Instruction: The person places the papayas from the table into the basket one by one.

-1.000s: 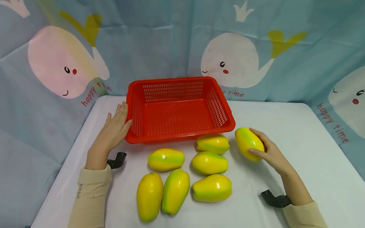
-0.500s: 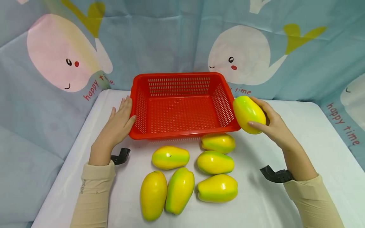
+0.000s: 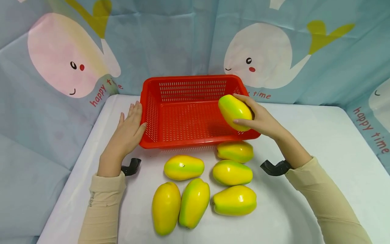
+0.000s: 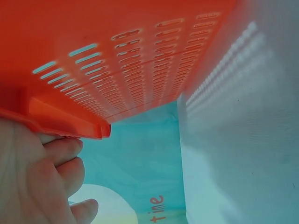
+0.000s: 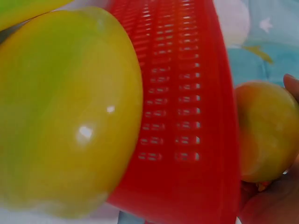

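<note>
My right hand [image 3: 262,118] holds a yellow-green papaya [image 3: 234,112] over the right end of the red perforated basket [image 3: 189,143], thumb on the near side and fingers round the far side. The right wrist view has this papaya [image 5: 264,133] beyond the basket's rim. My left hand [image 3: 127,130] lies against the basket's left rim with its fingers extended. Seen from the left wrist, those fingers [image 4: 63,149] touch the outside of the rim. No fruit shows inside the basket.
Several more papayas [image 3: 232,173] lie on the white table [image 3: 274,217] in front of the basket, one of them [image 3: 235,151] close under its front edge. A blue whale-print curtain [image 3: 170,40] hangs behind and at the sides. Black wrist mounts [image 3: 275,167] sit at both wrists.
The right hand has lifted its papaya from near the table at the right, then carried it left over the basket. The left hand keeps its place at the rim. The head view has shifted slightly.
</note>
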Demonstrator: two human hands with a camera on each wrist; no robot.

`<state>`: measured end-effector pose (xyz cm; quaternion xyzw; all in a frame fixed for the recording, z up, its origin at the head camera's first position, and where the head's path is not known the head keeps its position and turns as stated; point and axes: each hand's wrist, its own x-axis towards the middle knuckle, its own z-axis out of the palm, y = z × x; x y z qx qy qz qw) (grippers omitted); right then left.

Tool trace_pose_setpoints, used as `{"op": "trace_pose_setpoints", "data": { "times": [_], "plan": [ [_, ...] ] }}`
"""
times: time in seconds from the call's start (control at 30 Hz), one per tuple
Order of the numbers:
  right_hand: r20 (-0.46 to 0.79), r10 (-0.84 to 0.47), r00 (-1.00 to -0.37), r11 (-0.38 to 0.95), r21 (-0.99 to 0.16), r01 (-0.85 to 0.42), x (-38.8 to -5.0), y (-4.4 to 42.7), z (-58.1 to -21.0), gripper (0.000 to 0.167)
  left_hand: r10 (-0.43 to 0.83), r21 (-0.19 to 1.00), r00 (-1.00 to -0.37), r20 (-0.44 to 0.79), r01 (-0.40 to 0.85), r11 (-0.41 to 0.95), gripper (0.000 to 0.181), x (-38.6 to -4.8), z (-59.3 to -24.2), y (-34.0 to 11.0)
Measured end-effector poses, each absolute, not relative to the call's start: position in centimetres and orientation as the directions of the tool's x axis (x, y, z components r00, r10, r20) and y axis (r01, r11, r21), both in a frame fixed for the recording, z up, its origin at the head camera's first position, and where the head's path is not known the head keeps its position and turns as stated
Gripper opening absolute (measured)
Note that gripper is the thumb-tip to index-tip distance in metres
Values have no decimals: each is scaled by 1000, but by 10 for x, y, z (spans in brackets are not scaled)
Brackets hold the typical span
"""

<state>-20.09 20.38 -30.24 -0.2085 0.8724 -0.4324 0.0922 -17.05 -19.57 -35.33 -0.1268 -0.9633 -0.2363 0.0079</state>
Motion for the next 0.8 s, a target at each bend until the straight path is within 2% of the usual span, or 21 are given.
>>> {"op": "trace_pose_setpoints", "data": {
  "times": [0.5,0.8],
  "plan": [
    [-72,-463,-884,616,-743,-262,-222,188,-324,76,250,455,-965,84,260,852,64,-171,-356,-195],
    [-111,-519,-847,679,-655,-331,-233,179,-335,81,249,450,-966,74,255,856,64,-171,-354,-197]
  ]
}}
